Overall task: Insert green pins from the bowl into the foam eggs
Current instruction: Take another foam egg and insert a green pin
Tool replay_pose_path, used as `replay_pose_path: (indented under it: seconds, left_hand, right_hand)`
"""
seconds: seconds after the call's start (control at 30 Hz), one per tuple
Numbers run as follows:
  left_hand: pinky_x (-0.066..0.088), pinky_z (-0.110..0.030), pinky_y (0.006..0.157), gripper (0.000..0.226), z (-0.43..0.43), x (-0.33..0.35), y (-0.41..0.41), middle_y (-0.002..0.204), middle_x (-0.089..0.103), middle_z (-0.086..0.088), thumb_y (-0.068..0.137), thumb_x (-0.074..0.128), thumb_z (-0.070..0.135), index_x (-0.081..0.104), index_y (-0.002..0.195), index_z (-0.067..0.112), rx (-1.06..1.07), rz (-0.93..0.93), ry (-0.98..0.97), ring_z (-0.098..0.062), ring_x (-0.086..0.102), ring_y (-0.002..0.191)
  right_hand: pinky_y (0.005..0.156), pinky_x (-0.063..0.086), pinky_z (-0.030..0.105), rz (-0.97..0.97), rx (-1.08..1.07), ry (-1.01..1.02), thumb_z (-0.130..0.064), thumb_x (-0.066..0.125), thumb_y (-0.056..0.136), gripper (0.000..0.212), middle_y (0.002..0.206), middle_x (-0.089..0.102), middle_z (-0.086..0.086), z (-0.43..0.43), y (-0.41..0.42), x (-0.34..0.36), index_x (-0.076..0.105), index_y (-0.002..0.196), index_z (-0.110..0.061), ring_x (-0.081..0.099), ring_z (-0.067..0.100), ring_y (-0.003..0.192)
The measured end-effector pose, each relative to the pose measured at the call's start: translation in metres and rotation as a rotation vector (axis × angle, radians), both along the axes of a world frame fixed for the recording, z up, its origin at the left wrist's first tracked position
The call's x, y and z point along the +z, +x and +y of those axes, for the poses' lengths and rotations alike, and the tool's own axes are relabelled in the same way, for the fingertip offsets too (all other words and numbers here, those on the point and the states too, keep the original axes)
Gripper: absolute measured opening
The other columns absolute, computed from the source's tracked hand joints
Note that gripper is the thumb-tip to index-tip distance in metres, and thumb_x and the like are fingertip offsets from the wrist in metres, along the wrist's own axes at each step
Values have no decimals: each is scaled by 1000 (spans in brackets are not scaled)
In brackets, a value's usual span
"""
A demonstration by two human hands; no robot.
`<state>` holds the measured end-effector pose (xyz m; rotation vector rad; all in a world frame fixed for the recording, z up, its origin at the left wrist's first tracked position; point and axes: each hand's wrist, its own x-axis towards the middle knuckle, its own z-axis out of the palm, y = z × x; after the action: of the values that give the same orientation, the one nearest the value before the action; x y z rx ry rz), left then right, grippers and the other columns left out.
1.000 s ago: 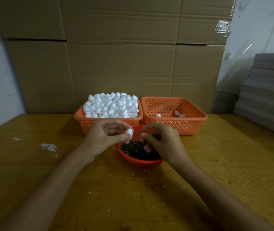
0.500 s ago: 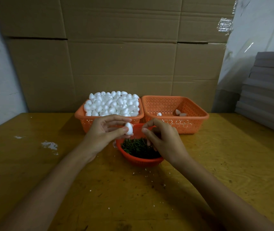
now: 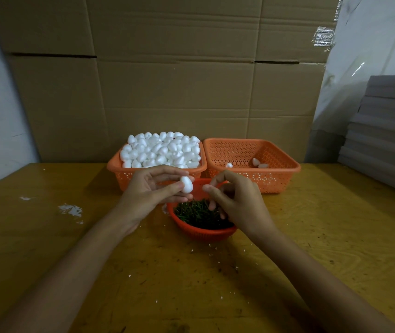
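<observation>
Little has shifted since a second ago: both hands have stayed over the bowl, the egg held a touch more upright and the right fingers drawn up nearer to it. Largest is the wooden table (image 3: 311, 236), backed by cardboard sheets (image 3: 167, 92) along its far edge. At the middle of that far edge sit two orange baskets side by side: the left basket (image 3: 124, 175) heaped with plain foam eggs (image 3: 161, 150), the right basket (image 3: 275, 179) holding only three or so eggs (image 3: 256, 161), which I take to be the finished ones. Just in front of them, the orange bowl (image 3: 201, 233) is full of green pins (image 3: 194, 212). The left hand (image 3: 148, 195) is closed on a single foam egg (image 3: 186, 184), pinched between thumb and fingers above the bowl's far rim. The right hand (image 3: 237, 200) has thumb and forefinger pinched together just beside the egg; whether a pin sits between them I cannot tell. By my reckoning the job has barely started, with nearly the whole heap left.
</observation>
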<state>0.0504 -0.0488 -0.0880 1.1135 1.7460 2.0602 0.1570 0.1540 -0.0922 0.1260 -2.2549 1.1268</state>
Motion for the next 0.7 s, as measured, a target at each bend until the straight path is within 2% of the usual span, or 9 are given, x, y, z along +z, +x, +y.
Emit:
replay_pose_path:
  seconds: [0.2, 0.37, 0.53, 0.7]
  left_hand:
    - [66, -37, 81, 29, -1, 1, 1, 118, 77, -16, 84, 80, 9, 76, 112, 6, 10, 4, 7, -41, 78, 98]
    - [66, -37, 81, 26, -1, 1, 2, 115, 76, -16, 80, 83, 7, 77, 106, 8, 34, 16, 8, -41, 78, 97]
    - [65, -37, 83, 25, 1, 1, 1, 119, 75, -16, 82, 81, 5, 76, 107, 6, 15, -2, 13, -41, 77, 100]
    - [65, -38, 85, 26, 2, 0, 1, 119, 75, -19, 84, 79, 4, 73, 109, 1, 3, 0, 28, -42, 76, 102]
  right_hand:
    - [52, 51, 19, 5, -10, 26, -27, 73, 96, 10, 74, 75, -7, -1, 0, 0, 72, 90, -19, 69, 8, 58]
    - [59, 59, 25, 23, -24, 24, -21, 66, 101, 12, 83, 77, -7, 0, 1, 1, 76, 103, -16, 72, 7, 67]
    - [62, 62, 33, 26, -11, -18, -15, 57, 106, 21, 98, 78, -10, -1, 2, 3, 73, 119, -17, 75, 10, 73]
    - [61, 62, 40, 37, 28, -9, -12, 53, 106, 17, 101, 78, -10, -5, 5, 5, 64, 119, -16, 76, 12, 73]
